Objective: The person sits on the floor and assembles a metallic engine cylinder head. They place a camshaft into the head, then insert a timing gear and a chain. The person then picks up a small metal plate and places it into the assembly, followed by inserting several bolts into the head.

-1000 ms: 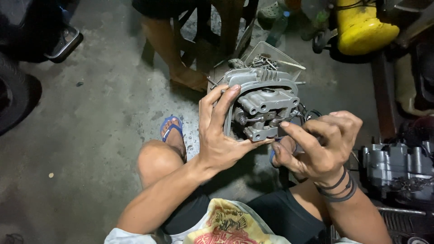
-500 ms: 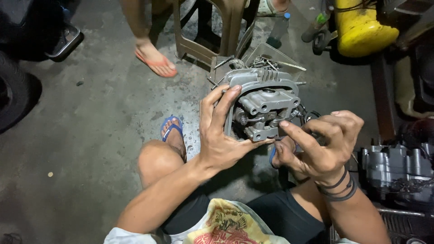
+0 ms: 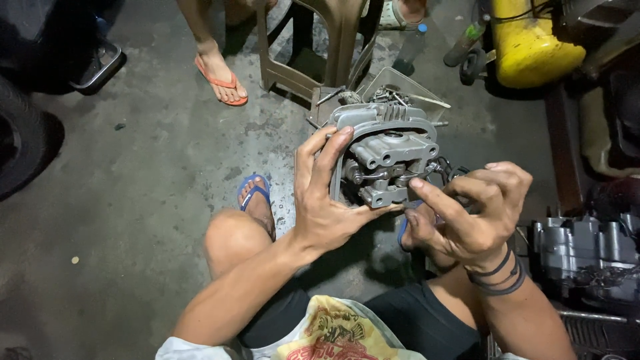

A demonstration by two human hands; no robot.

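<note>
I hold a grey metal engine cylinder head (image 3: 385,150) up in front of me, over my knees. My left hand (image 3: 327,197) grips its left side, fingers spread over the edge and thumb under the bottom. My right hand (image 3: 473,210) is at its lower right side, index finger stretched toward the rocker parts, the other fingers curled; whether they pinch a small part is not visible. Black bands circle my right wrist.
A person's foot in an orange sandal (image 3: 220,77) stands on the concrete beside a brown plastic stool (image 3: 333,47). A clear tray of small metal parts (image 3: 400,90) lies behind the head. A yellow container (image 3: 533,43) is top right, engine parts (image 3: 587,250) at right, a tyre (image 3: 20,150) at left.
The other person's sandalled foot has stepped leftward across the floor beside the stool. My hands and the cylinder head have stayed almost in place.
</note>
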